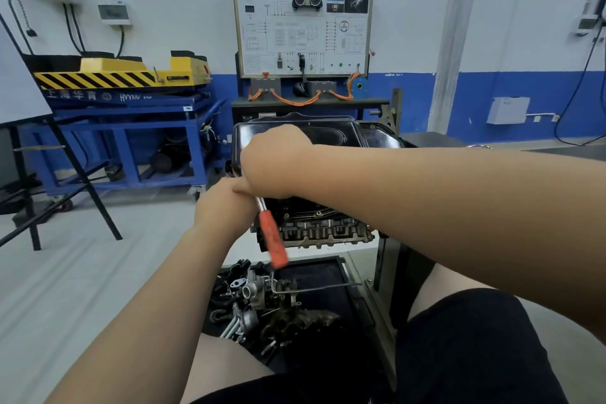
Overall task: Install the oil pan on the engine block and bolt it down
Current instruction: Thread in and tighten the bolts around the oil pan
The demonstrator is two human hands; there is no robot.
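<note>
The black oil pan (328,131) sits on top of the engine block (314,223), which is held on a stand in front of me. A ratchet wrench with an orange grip (274,239) slants down from the pan's near left corner. My right hand (275,161) is curled over the wrench's head at the pan's edge, hiding the head and the bolt under it. My left hand (226,203) wraps the metal shaft just above the orange grip and touches my right thumb.
Loose engine parts and hoses (262,305) lie on a black tray below the block, with a bent metal rod (314,287) across them. A blue and yellow lift cart (131,108) and easel legs (82,190) stand left. A wiring training board (303,26) stands behind.
</note>
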